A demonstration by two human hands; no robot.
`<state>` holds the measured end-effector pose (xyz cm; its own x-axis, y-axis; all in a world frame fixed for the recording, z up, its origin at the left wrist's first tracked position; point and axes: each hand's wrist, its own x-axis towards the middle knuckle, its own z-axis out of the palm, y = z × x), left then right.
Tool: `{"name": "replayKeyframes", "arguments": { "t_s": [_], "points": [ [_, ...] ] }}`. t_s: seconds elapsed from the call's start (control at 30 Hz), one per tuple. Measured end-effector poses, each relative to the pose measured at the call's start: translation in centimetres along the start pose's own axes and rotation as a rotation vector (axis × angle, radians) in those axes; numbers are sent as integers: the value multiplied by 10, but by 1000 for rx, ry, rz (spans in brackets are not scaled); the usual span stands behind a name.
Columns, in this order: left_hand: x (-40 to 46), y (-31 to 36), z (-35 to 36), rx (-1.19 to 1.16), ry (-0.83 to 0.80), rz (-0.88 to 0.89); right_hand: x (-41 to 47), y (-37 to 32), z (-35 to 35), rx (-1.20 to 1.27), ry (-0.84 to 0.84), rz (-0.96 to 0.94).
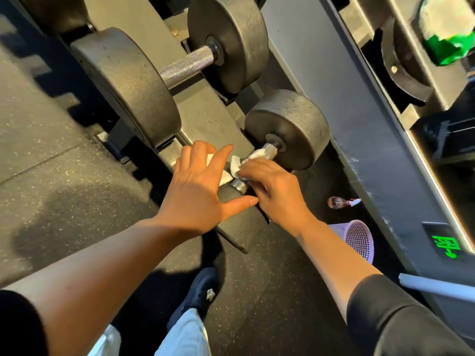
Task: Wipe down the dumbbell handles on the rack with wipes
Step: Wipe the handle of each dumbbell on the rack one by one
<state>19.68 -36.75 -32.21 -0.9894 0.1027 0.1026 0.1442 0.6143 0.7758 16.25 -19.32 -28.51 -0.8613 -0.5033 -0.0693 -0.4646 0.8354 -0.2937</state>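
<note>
A small black dumbbell lies on the lowest rack shelf, its knurled steel handle running toward me. A white wipe is wrapped round the middle of that handle. My right hand grips the handle through the wipe from the right. My left hand hovers just left of the handle, fingers spread and straight, thumb under the near weight head; part of the wipe shows behind its fingers. A larger dumbbell with a bare knurled handle sits further back on the same shelf.
A pink mesh bin stands on the dark floor to the right, beside a small bottle. A grey wall base with a green exit sign runs along the right. My dark shoe is below the rack end.
</note>
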Motion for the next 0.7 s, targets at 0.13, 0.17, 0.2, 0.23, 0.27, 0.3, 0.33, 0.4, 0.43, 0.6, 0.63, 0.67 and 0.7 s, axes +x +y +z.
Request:
{"name": "replayKeyframes", "arguments": {
  "t_s": [0.13,0.17,0.2,0.23,0.27,0.3,0.33,0.4,0.43,0.6,0.63,0.67,0.7],
  "points": [
    [0,1,-2,-19,-14,-22,6,8,-11,-42,-68,-61],
    [0,1,-2,-24,-11,-23,10,11,-11,-97,-48,-62],
    [0,1,-2,-27,-3,-17,13,11,-9,-140,-30,-47],
    [1,1,-1,-31,7,-6,14,11,-6,-149,-21,-33],
    [1,1,-1,-36,14,5,13,10,-2,-128,-14,-25],
    [1,1,-1,-38,10,8,10,9,0,-86,-9,-22],
    [2,1,-1,-36,0,2,7,8,0,-33,-10,-18],
    [2,1,-3,-17,-26,-11,5,7,-3,79,-42,-14],
    [3,1,-3,-11,-37,-13,4,7,-6,133,-75,-10],
    [4,1,-4,-8,-80,-51,-6,1,-14,193,156,117],
    [4,1,-5,-7,-84,-59,-3,4,-13,152,287,158],
    [4,1,-5,-8,-88,-67,3,7,-10,124,370,191],
    [3,2,-5,-5,-92,-73,9,9,-5,107,401,202]
  ]
}}
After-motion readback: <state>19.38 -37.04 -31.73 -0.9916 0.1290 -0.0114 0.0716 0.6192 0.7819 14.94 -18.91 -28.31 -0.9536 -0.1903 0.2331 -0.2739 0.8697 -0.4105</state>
